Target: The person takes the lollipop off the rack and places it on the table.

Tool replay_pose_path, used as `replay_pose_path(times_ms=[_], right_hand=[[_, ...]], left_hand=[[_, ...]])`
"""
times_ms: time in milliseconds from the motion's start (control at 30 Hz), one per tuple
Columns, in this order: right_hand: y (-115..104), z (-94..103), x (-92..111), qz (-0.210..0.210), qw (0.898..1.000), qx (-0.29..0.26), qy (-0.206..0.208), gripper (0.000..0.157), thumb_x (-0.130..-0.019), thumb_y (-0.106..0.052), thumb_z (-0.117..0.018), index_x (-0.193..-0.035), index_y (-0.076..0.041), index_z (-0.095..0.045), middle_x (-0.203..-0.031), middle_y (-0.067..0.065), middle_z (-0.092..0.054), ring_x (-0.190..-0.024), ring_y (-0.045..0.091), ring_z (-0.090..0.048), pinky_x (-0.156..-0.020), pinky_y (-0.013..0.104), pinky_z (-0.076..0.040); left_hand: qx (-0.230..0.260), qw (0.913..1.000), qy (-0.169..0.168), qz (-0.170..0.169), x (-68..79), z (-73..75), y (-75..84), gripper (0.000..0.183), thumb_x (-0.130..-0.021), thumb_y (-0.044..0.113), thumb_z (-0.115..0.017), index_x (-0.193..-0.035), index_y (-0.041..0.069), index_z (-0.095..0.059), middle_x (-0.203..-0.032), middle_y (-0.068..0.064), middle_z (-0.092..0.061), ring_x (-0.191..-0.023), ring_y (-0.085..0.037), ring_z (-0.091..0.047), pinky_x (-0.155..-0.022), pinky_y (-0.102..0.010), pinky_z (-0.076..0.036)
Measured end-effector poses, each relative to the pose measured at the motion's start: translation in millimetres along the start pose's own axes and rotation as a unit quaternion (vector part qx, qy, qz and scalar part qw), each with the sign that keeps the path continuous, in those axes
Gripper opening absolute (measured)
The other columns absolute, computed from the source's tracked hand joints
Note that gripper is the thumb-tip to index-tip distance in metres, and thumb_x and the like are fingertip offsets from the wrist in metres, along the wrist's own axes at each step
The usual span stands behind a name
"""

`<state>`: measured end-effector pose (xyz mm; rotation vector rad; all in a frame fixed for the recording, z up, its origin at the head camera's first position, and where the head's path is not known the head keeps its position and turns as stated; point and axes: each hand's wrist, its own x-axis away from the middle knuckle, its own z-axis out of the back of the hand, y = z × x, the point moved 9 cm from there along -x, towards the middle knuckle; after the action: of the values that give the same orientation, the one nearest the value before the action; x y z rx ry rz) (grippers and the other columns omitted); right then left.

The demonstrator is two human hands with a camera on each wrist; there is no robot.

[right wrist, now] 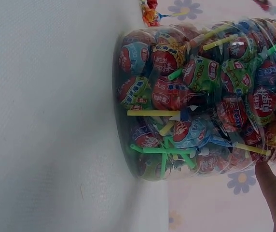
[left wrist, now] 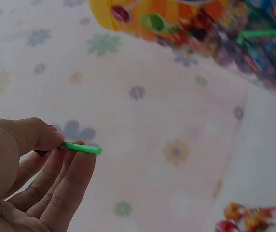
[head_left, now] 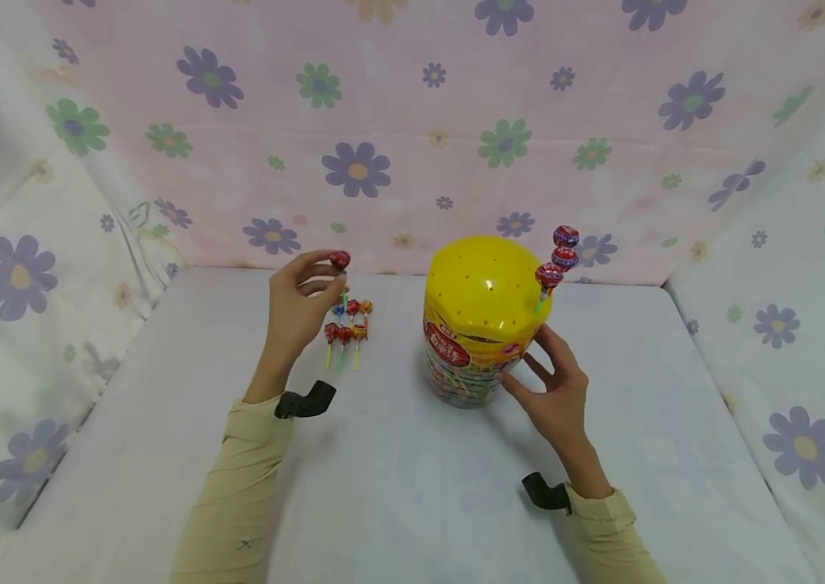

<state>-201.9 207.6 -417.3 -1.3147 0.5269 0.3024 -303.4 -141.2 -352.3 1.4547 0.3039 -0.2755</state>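
In the head view my left hand (head_left: 300,302) pinches a lollipop (head_left: 340,259) with a dark red wrapped head uppermost. Its green stick (left wrist: 82,147) shows between thumb and fingers in the left wrist view. A clear jar (head_left: 459,381) with a yellow lid (head_left: 488,284) stands upright on the table, packed with wrapped lollipops (right wrist: 169,94). My right hand (head_left: 556,393) holds the jar's right side, thumb toward the front and fingers farther round. Three lollipops (head_left: 549,276) stick up at the lid's right edge.
Several lollipops (head_left: 344,334) lie in two rows on the white table (head_left: 397,487), below and right of the left hand. Small holes dot the lid. Flowered cloth (head_left: 397,105) hangs behind the table and along both sides.
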Motion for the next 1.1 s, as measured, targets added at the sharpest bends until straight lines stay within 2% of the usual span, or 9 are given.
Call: replay_pose_path(times_ms=[100,167,267,367,567,667,800,967,1100], right_hand=[[-0.5,0.7,-0.1,0.001,1.0,0.002,0.001,0.086,-0.076,0.019,-0.078,-0.151,-0.011,-0.048,-0.149,0.009,-0.053,-0.139,0.023,-0.05,-0.103,0.026,-0.052],[0.9,1.3,-0.3,0.0,1.0,0.003,0.001,0.086,-0.076,0.019,-0.079,-0.151,-0.012,-0.049,-0.149,0.009,-0.053,-0.139,0.023,-0.049,-0.103,0.025,-0.052],[2.6,1.9,-0.3,-0.003,1.0,0.005,0.001,0.086,-0.076,0.018,-0.079,-0.151,-0.014,-0.049,-0.149,0.007,-0.053,-0.139,0.023,-0.049,-0.103,0.025,-0.051],[3.5,2.2,-0.3,-0.005,1.0,0.006,0.001,0.086,-0.076,0.017,-0.079,-0.15,-0.014,-0.049,-0.148,0.007,-0.053,-0.139,0.023,-0.049,-0.103,0.025,-0.051],[3.4,2.1,0.5,-0.002,1.0,0.005,0.004,0.085,-0.076,0.018,-0.078,-0.15,-0.013,-0.049,-0.148,0.008,-0.054,-0.138,0.022,-0.05,-0.103,0.025,-0.052],[2.5,1.1,0.8,-0.003,1.0,0.002,0.004,0.085,-0.076,0.019,-0.078,-0.15,-0.012,-0.05,-0.148,0.009,-0.054,-0.138,0.021,-0.05,-0.103,0.024,-0.052],[0.7,-0.3,0.8,-0.003,1.0,0.002,0.003,0.085,-0.076,0.019,-0.078,-0.15,-0.011,-0.049,-0.148,0.011,-0.053,-0.139,0.021,-0.05,-0.103,0.025,-0.052],[-0.4,0.2,1.2,-0.001,1.0,0.001,0.002,0.085,-0.076,0.019,-0.078,-0.15,-0.012,-0.049,-0.148,0.01,-0.053,-0.138,0.021,-0.05,-0.103,0.025,-0.052],[-0.4,0.3,1.2,0.0,1.0,0.004,0.0,0.086,-0.076,0.019,-0.078,-0.151,-0.01,-0.048,-0.148,0.01,-0.053,-0.138,0.02,-0.05,-0.103,0.025,-0.051]], left_hand=[[-0.048,0.9967,-0.001,0.065,12.3,21.1,-41.7,0.037,-0.095,0.0,-0.067,-0.131,-0.004,-0.062,-0.108,-0.03,-0.066,-0.073,-0.001,-0.07,-0.067,-0.019,-0.061],[-0.08,0.9906,-0.003,0.111,21.5,33.8,-68.8,0.039,-0.096,0.002,-0.067,-0.133,-0.005,-0.06,-0.111,-0.031,-0.066,-0.075,-0.001,-0.07,-0.067,-0.019,-0.061],[-0.127,0.9778,-0.005,0.167,34.1,50.0,-102.2,0.041,-0.095,0.003,-0.066,-0.134,-0.007,-0.058,-0.113,-0.033,-0.067,-0.082,-0.019,-0.076,-0.066,-0.019,-0.061],[-0.167,0.9663,-0.005,0.196,42.5,61.3,-120.9,0.043,-0.094,0.002,-0.066,-0.134,-0.01,-0.057,-0.113,-0.034,-0.068,-0.088,-0.033,-0.076,-0.063,-0.019,-0.06],[-0.246,0.9516,-0.003,0.185,43.4,71.7,-137.6,0.04,-0.091,0.002,-0.068,-0.128,-0.011,-0.061,-0.103,-0.031,-0.072,-0.078,-0.024,-0.076,-0.055,-0.015,-0.052],[-0.275,0.9439,-0.004,0.182,42.8,74.4,-142.0,0.039,-0.09,0.003,-0.069,-0.126,-0.01,-0.063,-0.1,-0.028,-0.073,-0.078,-0.026,-0.075,-0.054,-0.015,-0.049],[-0.29,0.9382,-0.004,0.189,44.0,76.3,-144.7,0.039,-0.09,0.005,-0.069,-0.127,-0.007,-0.063,-0.099,-0.027,-0.073,-0.081,-0.03,-0.074,-0.055,-0.016,-0.048],[-0.293,0.9364,-0.01,0.192,45.3,75.2,-145.0,0.042,-0.091,0.006,-0.071,-0.129,-0.006,-0.062,-0.1,-0.026,-0.073,-0.087,-0.035,-0.074,-0.057,-0.017,-0.052],[-0.313,0.9311,-0.017,0.186,44.1,74.6,-136.9,0.046,-0.092,0.009,-0.073,-0.132,-0.008,-0.06,-0.102,-0.027,-0.073,-0.09,-0.037,-0.074,-0.057,-0.02,-0.053]])
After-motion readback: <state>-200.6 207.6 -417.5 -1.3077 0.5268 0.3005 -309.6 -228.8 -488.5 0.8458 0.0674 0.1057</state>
